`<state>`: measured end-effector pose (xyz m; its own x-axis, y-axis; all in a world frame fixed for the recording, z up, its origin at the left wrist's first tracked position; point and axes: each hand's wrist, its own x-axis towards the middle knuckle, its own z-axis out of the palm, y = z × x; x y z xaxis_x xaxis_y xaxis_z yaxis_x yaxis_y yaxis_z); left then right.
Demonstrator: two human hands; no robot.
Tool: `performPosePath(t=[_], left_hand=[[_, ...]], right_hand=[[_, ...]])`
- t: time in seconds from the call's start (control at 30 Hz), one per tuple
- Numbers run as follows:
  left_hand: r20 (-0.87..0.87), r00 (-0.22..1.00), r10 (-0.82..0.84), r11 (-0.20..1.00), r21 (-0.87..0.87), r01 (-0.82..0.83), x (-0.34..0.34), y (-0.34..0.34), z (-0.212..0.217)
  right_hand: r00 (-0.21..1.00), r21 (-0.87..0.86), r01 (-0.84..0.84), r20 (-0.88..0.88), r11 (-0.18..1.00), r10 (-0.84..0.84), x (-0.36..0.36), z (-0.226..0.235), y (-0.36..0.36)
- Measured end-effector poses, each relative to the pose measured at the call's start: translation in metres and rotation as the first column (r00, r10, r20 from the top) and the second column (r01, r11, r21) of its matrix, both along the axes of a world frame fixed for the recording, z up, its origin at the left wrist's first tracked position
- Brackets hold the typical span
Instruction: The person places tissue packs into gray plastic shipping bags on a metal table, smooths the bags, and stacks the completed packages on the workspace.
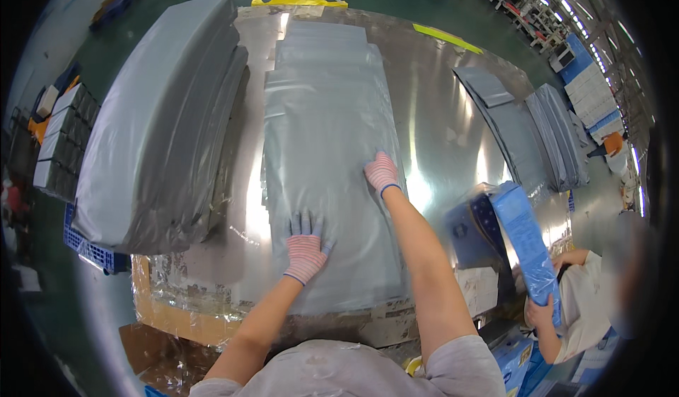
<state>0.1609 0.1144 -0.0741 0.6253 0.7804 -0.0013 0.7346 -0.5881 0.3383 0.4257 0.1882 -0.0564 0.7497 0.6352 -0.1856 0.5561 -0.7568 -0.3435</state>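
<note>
Before me a pile of flat grey plastic sheets or bags (325,135) runs lengthwise over the metal table, its far ends fanned out in steps. My left hand (306,248), in a pink-striped glove with grey-blue fingertips, lies flat on the near part of the pile, fingers spread. At the pile's right edge is my right hand (382,171), gloved alike, with its fingers curled in against the sheet's edge. Whether a fold of plastic is pinched in those fingers is hidden from view.
A tall stack of grey plastic (155,128) stands at the left. Smaller grey stacks (506,114) lie at the far right of the metal table (424,135). Close on the right, a co-worker's hands (541,312) hold a blue plastic-wrapped package (525,234) beside a dark blue box (474,231).
</note>
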Motion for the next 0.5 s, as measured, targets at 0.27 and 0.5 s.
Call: performPosePath(t=[0.27,0.5], left_hand=[[-0.221,0.971,-0.085,0.996,-0.012,0.084,0.039,0.033,0.006],[-0.28,0.957,-0.08,0.964,0.224,0.146,0.134,0.156,0.017]], right_hand=[[0.992,0.036,-0.07,-0.1,0.997,0.073,0.059,-0.015,0.057],[0.993,0.654,0.066,0.031,0.754,-0.113,0.125,0.02,0.115]])
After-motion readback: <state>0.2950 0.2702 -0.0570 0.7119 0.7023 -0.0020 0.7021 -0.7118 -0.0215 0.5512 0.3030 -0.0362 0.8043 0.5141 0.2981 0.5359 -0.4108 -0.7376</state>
